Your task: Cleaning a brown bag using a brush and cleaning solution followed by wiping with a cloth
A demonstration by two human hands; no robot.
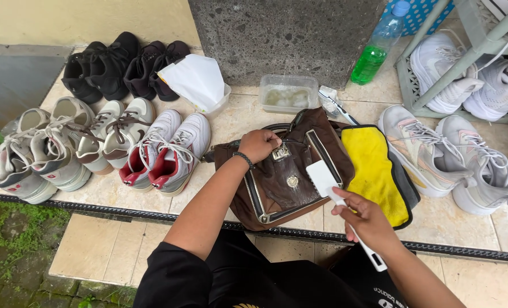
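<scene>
A brown leather bag [291, 182] with gold trim lies on the tiled ledge in front of me. My left hand [258, 144] rests closed on the bag's top near its metal clasp, a dark bracelet on the wrist. My right hand [368, 219] grips the handle of a white brush [329, 183], whose head lies against the bag's right side. A yellow cloth [373, 171] on a dark mat lies just right of the bag.
Several pairs of sneakers [168, 151] line the ledge at left, dark shoes [111, 65] behind them. Pale sneakers [436, 157] sit at right beside a metal rack [436, 80]. A clear tub [288, 94], a green-liquid bottle [376, 51] and a white bag [197, 80] stand behind.
</scene>
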